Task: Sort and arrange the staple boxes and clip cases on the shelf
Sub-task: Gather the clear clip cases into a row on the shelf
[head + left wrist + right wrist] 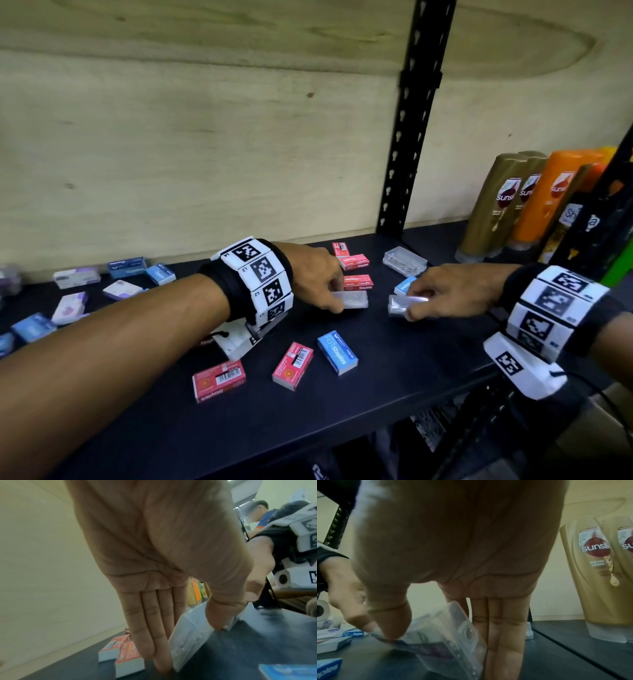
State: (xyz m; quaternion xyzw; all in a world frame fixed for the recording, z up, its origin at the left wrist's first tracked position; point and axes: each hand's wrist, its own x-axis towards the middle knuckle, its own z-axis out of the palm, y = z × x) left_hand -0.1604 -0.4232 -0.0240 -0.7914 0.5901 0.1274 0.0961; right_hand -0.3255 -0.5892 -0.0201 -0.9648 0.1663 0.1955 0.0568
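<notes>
While both hands are working mid-frame in the head view, most staple boxes are lying loose: purple and blue ones (pixel 70 307) at far left, red ones (pixel 219 380) at lower centre. Left hand (pixel 317 274) is pinching a clear clip case (pixel 352 299) between thumb and straight fingers, one edge tilting off the black shelf (pixel 394 370) (wrist view confirms it). Right hand (pixel 455 291), just right of centre, is gripping a second clear case (pixel 399 306), thumb against fingers, also tilted. A third case (pixel 405 261) is sitting behind, near the shampoo bottles (pixel 513 205) at far right. Risks, as I judge them: slick plastic slipping from edge pinches, a lid popping and spilling clips, hands colliding, or a wrist nudging the red boxes (pixel 356 270) beside the left fingers.
</notes>
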